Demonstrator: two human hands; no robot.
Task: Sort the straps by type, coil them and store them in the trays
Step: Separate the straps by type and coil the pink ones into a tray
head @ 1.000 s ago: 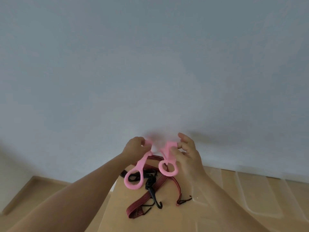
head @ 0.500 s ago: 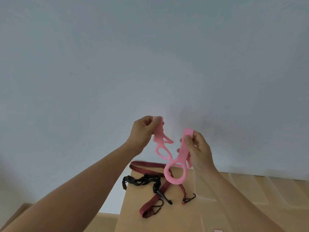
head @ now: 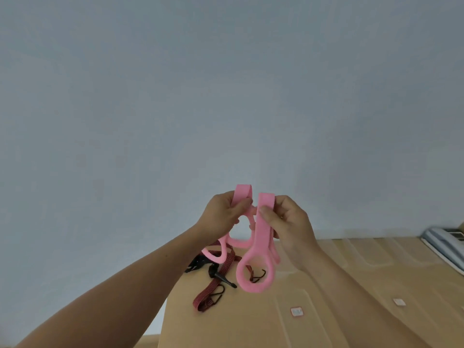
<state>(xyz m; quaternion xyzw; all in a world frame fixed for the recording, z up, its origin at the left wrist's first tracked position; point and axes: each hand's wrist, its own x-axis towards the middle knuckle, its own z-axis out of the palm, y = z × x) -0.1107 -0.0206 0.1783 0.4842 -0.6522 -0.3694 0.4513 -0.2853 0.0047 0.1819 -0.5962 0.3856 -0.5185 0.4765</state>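
Holding up a pink strap [head: 261, 237] in front of a plain grey-blue wall [head: 226, 84], both hands are raised above a tan surface [head: 326, 317]. Left hand [head: 222, 213]: fingers curled round one flat pink end, which sticks up above the knuckles. Right hand [head: 288, 222]: thumb and fingers pinch the other flat end, just beside the first, the two ends nearly touching. Below the hands the pink material hangs in loops; a large ring [head: 253, 288] dangles lowest, and a smaller ring [head: 216, 259] shows under the left wrist. Cannot tell whether this is one piece or two, since the hands hide the middle. On the tan surface below lies a red-and-black cord [head: 213, 293], uncoiled, with a thin wire hook at its near end. The large ring hangs in front of the cord's far part and covers it. Beside the cord, toward the wall, sits a black strap [head: 197, 263] in a loose heap, with a black hook [head: 224, 279] pointing right. The left forearm [head: 125, 285] crosses the lower left and blocks that side of the surface. Right of the hands, faint rectangular outlines [head: 364, 254] mark the surface; cannot tell whether they are trays. Two small white stickers [head: 296, 311] lie nearer. A grey-white device [head: 442, 241] sits at the far right edge, partly cut off.
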